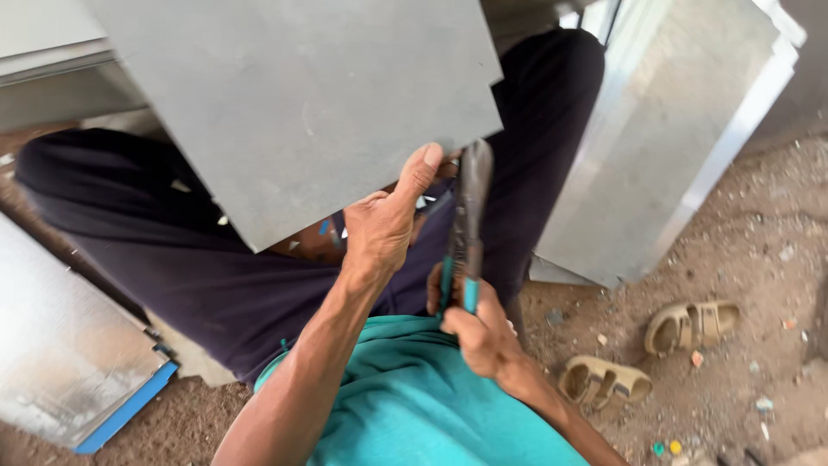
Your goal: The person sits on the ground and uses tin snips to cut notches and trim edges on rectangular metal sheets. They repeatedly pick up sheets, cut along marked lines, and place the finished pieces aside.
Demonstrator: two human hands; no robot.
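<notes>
Across the lap, a grey metal sheet [293,103] is lying tilted, its near corner dipping down toward the person's body. Left hand [384,224] is clamping that near edge, thumb pressing flat on the top face, fingers going out of sight beneath. Right hand [479,332] is sitting just nearer and to the right, wrapped tight round the teal handles of snips [466,229]. Long axis of the snips is running near to far, almost upright in view, blades pointing away from the body and meeting the sheet's right edge just beside the left thumb. Whether the blades are biting into the metal or only touching it is too blurred to tell. Both hands are working close together, left slightly farther, right nearer the teal shirt [414,406]. More sheets [655,138] are leaning at far right, another sheet with a blue edge [69,345] is lying at near left. Two sandals [647,354] are resting on the dirt at near right, well apart from the hands.
</notes>
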